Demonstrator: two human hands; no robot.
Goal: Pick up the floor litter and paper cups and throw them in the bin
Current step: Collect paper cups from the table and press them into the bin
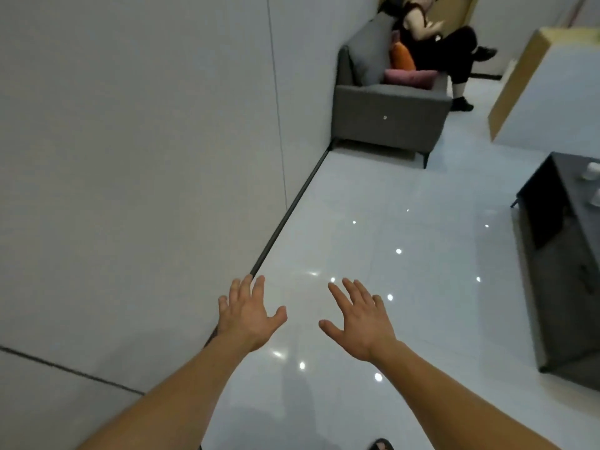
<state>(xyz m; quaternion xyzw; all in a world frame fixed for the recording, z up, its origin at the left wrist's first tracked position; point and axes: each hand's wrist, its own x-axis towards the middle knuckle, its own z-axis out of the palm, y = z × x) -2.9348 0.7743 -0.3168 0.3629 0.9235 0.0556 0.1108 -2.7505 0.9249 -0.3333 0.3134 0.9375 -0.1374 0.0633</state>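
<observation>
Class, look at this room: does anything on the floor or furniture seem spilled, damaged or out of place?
Nothing stands out. The tiled floor shows only light reflections, no litter or spill. Some white cups sit on the dark table at the right edge. The left hand and right hand are open and empty.

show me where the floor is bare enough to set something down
Bare floor stretches between the wall, the grey sofa and the dark table. The only taken spot is the tabletop at the frame's right edge, where white cups stand.
</observation>
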